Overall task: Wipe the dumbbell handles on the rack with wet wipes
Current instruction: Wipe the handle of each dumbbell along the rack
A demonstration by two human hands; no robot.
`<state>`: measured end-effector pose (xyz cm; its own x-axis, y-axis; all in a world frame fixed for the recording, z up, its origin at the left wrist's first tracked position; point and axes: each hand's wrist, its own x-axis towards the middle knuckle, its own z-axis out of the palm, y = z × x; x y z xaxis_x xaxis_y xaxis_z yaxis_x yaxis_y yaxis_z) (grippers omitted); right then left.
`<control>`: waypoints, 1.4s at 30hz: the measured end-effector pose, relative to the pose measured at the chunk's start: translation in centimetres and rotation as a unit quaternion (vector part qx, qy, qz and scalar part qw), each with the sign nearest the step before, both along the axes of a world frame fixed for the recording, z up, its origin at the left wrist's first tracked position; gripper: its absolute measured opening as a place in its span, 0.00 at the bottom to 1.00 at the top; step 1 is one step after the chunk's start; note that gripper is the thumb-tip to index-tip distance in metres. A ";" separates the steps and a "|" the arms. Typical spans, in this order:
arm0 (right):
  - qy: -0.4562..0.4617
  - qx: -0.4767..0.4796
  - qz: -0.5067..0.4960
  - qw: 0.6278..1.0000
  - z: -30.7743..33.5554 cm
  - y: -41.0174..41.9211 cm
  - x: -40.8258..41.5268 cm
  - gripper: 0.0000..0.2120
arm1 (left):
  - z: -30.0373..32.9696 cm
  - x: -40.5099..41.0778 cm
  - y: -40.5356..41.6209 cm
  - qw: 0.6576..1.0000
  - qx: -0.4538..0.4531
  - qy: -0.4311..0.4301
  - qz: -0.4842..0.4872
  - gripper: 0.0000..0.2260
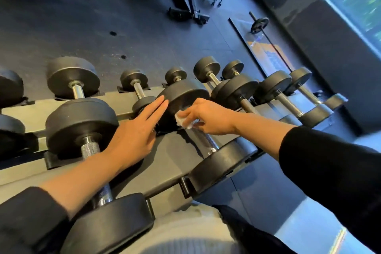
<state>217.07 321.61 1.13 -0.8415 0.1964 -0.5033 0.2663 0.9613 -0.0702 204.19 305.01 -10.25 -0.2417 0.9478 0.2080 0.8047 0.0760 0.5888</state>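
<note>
The right hand (208, 117) pinches a crumpled white wet wipe (184, 121) against the top of a dumbbell handle (201, 140) (knurled chrome) on the rack (169, 159). The left hand (134, 136), fingers flat and grasping nothing, rests beside that dumbbell's upper head (183, 97).

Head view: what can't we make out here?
- Handle under the wipe: its far end is hidden by the right hand; contact unclear.
- Left hand: flat and open, but whether it touches the dumbbell head can't be told.
- Nearest handle: mostly covered by the left forearm.
- Left dumbbells: cut by the frame edge.
- Weight markings: too dark to read.
</note>
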 end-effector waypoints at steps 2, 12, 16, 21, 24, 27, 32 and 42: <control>-0.045 0.019 0.016 0.999 -0.3 -0.2 -0.3 0.15 | -0.2 0.2 0.1 1.000 0.012 -0.007 0.006 0.41; -0.118 -0.119 -0.075 0.983 1.8 -0.6 1.7 0.05 | -0.3 0.0 0.2 0.999 0.046 -0.014 -0.004 0.38; -0.039 -0.152 -0.155 0.975 1.9 -0.5 2.4 0.03 | -0.2 0.0 0.2 0.998 0.058 -0.020 -0.006 0.36; -0.082 -0.165 -0.156 0.970 2.2 -0.4 2.5 0.05 | -0.2 0.1 0.2 0.998 0.058 -0.016 -0.006 0.36; -0.072 -0.177 -0.181 0.965 2.6 -0.5 2.8 0.09 | 0.0 -0.1 0.0 0.998 0.055 -0.013 -0.007 0.35; 0.034 -0.187 -0.195 0.962 2.5 -1.2 1.5 0.07 | 0.9 -0.9 -0.5 0.998 0.060 -0.007 0.008 0.30; 0.083 -0.210 -0.120 0.967 1.2 -2.6 -2.6 0.07 | 3.6 -2.4 -2.9 0.996 0.059 0.024 0.062 0.26; 0.134 -0.257 0.038 0.956 -2.0 -7.1 -6.3 0.11 | 5.8 -2.3 -10.4 0.959 -0.004 0.063 0.275 0.24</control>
